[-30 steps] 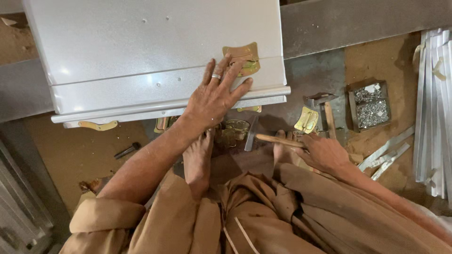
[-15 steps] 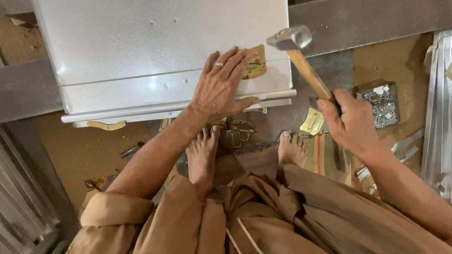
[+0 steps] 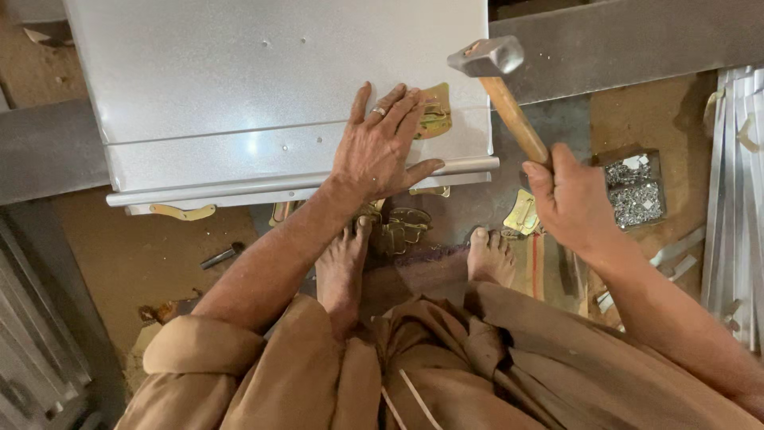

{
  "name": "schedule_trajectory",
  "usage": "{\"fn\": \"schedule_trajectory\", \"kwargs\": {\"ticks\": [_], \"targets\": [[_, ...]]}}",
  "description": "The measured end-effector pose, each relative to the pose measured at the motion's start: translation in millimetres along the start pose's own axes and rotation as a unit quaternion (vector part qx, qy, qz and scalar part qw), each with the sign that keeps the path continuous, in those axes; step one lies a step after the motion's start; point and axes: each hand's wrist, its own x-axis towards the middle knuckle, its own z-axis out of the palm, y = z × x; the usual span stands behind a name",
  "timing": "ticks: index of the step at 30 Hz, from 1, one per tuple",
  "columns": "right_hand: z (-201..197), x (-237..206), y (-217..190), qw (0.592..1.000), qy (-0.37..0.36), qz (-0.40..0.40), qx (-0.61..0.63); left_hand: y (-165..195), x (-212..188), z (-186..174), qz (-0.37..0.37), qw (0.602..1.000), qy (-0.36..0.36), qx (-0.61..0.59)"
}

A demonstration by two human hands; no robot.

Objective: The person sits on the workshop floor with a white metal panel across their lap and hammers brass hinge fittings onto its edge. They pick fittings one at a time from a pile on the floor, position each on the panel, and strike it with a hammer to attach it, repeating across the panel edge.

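A large silver sheet-metal box (image 3: 239, 95) lies in front of me on a dark steel beam (image 3: 621, 40). My left hand (image 3: 382, 147) presses flat on its near right corner, fingers spread, a ring on one finger. The fingertips touch a brass hasp plate (image 3: 434, 111) fixed to the box. My right hand (image 3: 573, 199) grips the wooden handle of a hammer (image 3: 497, 80), whose steel head is raised above the box's right edge. My bare feet (image 3: 342, 271) rest on the ground below the box.
Loose brass fittings (image 3: 402, 227) lie by my feet, one more (image 3: 521, 213) near my right hand. A small tray of silver rivets (image 3: 633, 187) sits to the right. Metal strips (image 3: 736, 199) stack at the far right, a punch (image 3: 221, 256) on the left floor.
My right hand picked the hammer up off the ground and raised it over the box's right corner. My left hand stayed pressed on the box.
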Motion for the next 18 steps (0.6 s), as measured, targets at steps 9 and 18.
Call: {"fn": "schedule_trajectory", "kwargs": {"ticks": [9,18], "targets": [[3.6,1.9,2.8,0.996,0.071,-0.02,0.045,-1.8,1.3,-1.7,-0.006,1.0,-0.001,0.002],[6.7,9.8,0.6,0.999,0.021,-0.042,-0.021,-2.3,0.3,-9.6,-0.002,1.0,0.025,-0.011]]}}
